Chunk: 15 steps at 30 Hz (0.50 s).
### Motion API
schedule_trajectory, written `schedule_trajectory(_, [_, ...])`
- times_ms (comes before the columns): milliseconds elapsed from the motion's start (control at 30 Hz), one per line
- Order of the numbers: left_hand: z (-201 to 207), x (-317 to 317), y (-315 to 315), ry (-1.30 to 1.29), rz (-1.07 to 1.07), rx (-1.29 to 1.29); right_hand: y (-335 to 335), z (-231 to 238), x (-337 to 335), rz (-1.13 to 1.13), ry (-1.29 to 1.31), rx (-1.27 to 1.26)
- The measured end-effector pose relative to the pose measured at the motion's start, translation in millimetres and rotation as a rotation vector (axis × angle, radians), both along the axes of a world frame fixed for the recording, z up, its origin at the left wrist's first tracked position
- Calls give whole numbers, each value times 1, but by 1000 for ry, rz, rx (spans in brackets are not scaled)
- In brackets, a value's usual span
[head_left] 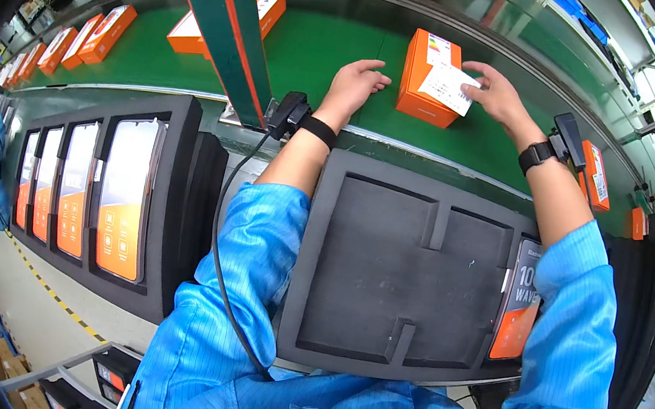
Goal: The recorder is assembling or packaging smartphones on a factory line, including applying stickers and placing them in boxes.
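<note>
An orange box [417, 104] with a white label on top stands on the green conveyor belt [316, 44] ahead of me. A white printed slip [444, 89] lies slanted across its top, sticking out past the right edge. My right hand [495, 94] has its thumb on the slip's right corner, with the index finger lifted apart from it. To the left of the box, my left hand [354, 89] is empty, its fingers loosely bent and not touching the box.
Before me lies a black foam tray [401, 273] holding one phone-like device [516, 306] at its right end. Another foam tray [168, 207], with several such devices, is at left. A green post [226, 31] rises near my left arm; a cable [221, 248] hangs along it. More orange boxes [107, 33] line the belt.
</note>
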<state>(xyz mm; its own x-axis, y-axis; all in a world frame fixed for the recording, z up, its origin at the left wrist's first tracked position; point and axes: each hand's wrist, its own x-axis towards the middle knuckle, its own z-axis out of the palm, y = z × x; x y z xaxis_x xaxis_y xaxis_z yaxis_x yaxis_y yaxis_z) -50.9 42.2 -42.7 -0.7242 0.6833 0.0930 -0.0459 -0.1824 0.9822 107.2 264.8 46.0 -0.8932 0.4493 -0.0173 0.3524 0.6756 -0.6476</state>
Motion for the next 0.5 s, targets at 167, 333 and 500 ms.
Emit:
schedule_trajectory(167, [4,-4,-10,-172,-134,97,20,15,43,-120,112,344])
schedule_trajectory(333, [57,-18,-47,-177,-132,184,-30,73,161,-71,118,313])
schedule_trajectory(500, [192,105,-102,-193,-359,547,-50,85,263,-100,94,335])
